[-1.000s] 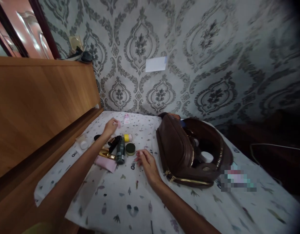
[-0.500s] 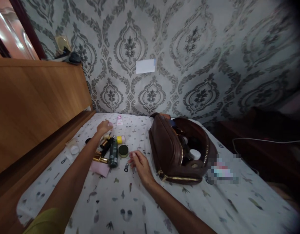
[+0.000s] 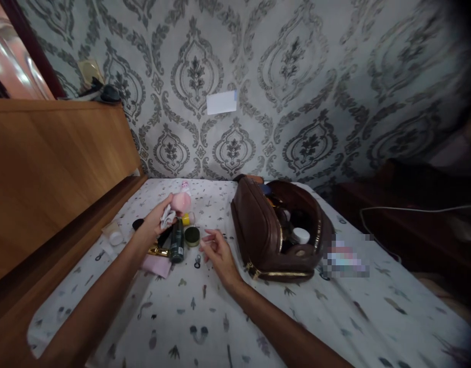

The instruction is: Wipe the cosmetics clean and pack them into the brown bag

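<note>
Grey wallpaper [image 3: 251, 56] with ornate medallions covers the wall, bearing a blank white card [image 3: 221, 102]. At left, a dark item [image 3: 110, 93] rests atop a brown wooden panel [image 3: 59, 163]. A white cable [image 3: 373, 208] curves at right, beyond a white cloth [image 3: 208, 332] printed with small plant motifs.

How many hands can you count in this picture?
2: the left hand, holding a pink item; the right hand, between the dark round jar and the brown bag.

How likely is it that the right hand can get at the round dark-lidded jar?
Probably yes: the right hand looks empty, close beside the round jar, and nothing seems to lie between them.
</note>
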Available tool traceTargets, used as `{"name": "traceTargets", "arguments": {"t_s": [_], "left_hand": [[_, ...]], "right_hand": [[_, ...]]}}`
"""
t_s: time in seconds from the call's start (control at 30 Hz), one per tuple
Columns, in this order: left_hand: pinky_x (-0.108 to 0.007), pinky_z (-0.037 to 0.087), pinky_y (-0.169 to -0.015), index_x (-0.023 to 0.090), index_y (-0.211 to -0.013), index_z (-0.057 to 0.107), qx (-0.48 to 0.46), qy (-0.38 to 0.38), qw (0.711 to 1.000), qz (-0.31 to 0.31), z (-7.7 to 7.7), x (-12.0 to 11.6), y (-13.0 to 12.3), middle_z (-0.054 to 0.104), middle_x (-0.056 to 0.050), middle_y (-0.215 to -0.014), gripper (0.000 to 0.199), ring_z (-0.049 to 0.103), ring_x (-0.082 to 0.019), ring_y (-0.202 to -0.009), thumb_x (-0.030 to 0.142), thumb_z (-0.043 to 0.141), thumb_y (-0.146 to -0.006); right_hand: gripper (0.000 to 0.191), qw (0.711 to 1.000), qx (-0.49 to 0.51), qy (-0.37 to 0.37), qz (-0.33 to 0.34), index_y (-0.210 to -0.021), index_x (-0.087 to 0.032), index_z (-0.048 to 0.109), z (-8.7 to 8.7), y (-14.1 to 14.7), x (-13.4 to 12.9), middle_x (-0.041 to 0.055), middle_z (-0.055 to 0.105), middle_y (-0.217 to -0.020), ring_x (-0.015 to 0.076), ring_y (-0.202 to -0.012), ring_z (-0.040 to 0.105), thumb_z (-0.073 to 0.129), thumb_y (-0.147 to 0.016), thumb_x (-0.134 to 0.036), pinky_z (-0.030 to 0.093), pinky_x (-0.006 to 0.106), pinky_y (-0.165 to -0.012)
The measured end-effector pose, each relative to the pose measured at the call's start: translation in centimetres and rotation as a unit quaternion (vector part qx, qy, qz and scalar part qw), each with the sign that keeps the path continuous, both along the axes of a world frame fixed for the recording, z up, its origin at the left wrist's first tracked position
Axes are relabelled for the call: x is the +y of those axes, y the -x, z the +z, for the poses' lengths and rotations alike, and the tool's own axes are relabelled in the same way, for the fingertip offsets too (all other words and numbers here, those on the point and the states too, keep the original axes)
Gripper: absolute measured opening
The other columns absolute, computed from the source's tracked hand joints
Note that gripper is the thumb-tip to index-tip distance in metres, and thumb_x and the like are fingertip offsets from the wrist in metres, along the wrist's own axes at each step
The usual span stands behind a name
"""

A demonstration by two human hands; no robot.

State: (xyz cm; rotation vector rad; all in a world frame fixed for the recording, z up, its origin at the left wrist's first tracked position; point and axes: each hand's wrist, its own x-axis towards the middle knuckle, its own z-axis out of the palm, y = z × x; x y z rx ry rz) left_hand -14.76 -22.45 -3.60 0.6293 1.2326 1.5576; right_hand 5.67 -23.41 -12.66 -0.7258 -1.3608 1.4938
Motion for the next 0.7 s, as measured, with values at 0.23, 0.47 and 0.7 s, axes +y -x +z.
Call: {"name": "traceTargets", "arguments": {"t_s": [0.23,0.47,0.7], "left_hand": [[-0.025,0.055,-0.061,0.016,-0.092,0.070,0.213,-0.015,0.976,-0.051,-1.3,-5.2,-7.5,0.074,-0.003,-0.077,0.045,0.069,-0.020,-0.068,0.049,0.081,-0.063],[-0.042,0.050,-0.090,0.019,-0.105,0.069,0.531,-0.075,0.844,-0.022,-1.8,-6.0,-7.1,0.073,-0.009,-0.103,0.048,0.065,-0.030,-0.099,0.060,0.055,-0.083],[-0.037,0.048,-0.092,0.021,-0.104,0.066,0.636,-0.264,0.725,0.015,-1.0,-7.0,-8.6,0.069,-0.009,-0.105,0.027,0.063,-0.025,-0.102,0.039,0.049,-0.093]], "right_hand": [[0.075,0.998,0.044,-0.048,-0.005,-0.135,-0.025,0.047,0.8,-0.4,-1.1,0.0067,0.058,-0.120,0.0172,-0.093,0.061,0.080,-0.068,-0.037,0.051,0.026,-0.072],[0.066,0.996,-0.004,-0.063,-0.066,-0.126,-0.022,0.053,0.8,-0.7,-1.2,0.0051,0.063,-0.110,0.0182,-0.092,0.059,0.080,-0.066,-0.034,0.048,0.024,-0.067],[0.055,0.991,-0.059,-0.106,-0.059,-0.107,-0.021,0.055,0.7,-0.5,-1.4,-0.0025,0.062,-0.089,0.0128,-0.074,0.054,0.081,-0.059,-0.028,0.044,0.023,-0.063]]}}
